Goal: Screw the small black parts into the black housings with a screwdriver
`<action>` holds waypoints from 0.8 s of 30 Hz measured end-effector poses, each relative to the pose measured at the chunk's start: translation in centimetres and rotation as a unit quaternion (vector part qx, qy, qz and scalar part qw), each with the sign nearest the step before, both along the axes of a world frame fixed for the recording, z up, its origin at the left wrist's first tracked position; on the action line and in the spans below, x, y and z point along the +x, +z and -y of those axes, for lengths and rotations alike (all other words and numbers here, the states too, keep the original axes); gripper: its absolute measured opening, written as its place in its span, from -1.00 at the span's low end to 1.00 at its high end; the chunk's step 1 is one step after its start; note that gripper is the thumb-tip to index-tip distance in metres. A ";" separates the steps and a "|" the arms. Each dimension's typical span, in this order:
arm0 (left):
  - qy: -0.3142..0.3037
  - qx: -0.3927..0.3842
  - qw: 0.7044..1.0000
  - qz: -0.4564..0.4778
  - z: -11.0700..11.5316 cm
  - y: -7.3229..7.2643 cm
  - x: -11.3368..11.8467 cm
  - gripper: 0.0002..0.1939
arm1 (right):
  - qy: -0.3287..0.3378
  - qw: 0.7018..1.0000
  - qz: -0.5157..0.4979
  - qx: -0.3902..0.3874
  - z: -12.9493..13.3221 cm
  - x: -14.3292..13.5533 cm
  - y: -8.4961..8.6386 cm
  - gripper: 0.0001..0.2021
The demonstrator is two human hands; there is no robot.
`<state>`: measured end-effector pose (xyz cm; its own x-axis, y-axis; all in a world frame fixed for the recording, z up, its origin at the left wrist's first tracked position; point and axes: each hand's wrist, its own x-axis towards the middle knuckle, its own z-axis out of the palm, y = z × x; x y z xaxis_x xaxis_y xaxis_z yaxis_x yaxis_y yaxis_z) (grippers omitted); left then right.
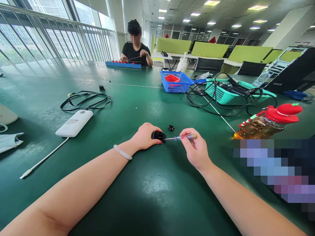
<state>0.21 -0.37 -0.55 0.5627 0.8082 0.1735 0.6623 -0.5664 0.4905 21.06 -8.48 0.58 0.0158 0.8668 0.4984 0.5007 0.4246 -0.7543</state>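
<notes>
My left hand [146,137] is closed around a small black device [158,135], keeping it on the green tabletop; its exact kind does not show. Between the fingers of my right hand [195,147] is a screwdriver [178,138] with a clear handle and a thin metal shaft. It lies nearly level, and its tip meets the right side of the black device. Just beyond the shaft sits a small round black part [171,127], apart from both hands.
A white power bank [74,123] with cables lies left. Farther back are a blue basket [176,86] and a teal basket [226,96] of tangled cables. A red-lidded bottle [267,121] lies right. Across the table [137,101] a person [136,49] works at a blue tray.
</notes>
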 end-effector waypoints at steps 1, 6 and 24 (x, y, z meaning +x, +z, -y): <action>-0.003 0.000 1.000 0.001 0.0 0.0 0.0 -0.60 | 0.002 1.000 0.013 0.002 0.0 0.0 0.1 -0.89; -0.011 -0.009 1.000 -0.001 0.1 0.2 0.1 -0.57 | 0.004 0.999 0.052 0.003 0.1 -0.2 0.6 -0.98; -0.032 0.002 0.999 -0.017 0.5 0.2 0.3 -0.51 | 0.053 0.994 0.097 0.018 0.3 -0.7 0.2 -0.90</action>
<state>0.47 -0.85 -0.30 0.6184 0.7702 0.1560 0.6418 -0.6096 0.4653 20.41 -8.83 0.82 -0.1741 0.8404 0.5132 0.5858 0.5073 -0.6320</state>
